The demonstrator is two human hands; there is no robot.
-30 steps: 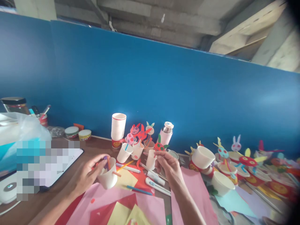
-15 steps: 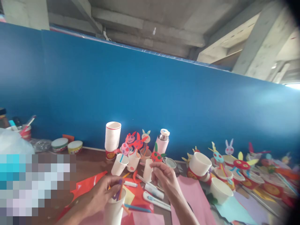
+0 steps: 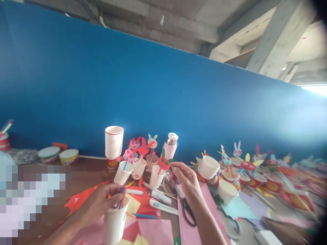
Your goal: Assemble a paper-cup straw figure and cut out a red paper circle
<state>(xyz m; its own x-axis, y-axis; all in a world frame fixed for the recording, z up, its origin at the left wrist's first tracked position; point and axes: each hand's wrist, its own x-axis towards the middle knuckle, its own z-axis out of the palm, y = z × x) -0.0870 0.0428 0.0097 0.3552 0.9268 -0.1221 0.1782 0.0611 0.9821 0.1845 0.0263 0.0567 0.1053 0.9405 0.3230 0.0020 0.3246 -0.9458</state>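
Observation:
At the lower left, my left hand is closed on a purple paper strip at the mouth of a white paper cup. An orange stick stands beside the strip in that cup. My right hand has thumb and forefinger pinched by the ear of a red paper animal head with green ears. That head is on a red stick in another white cup. Whether the right fingertips hold anything cannot be made out.
Scissors, a white utility knife and markers lie on coloured paper. Behind stand stacked paper cups and a pink thermos. Several cups with paper animals crowd the right. A blue wall panel closes the back.
The view has shifted right, showing the scissors more fully. The right hand has moved off the front of the cup with the red head to its right side. The left hand keeps the purple strip.

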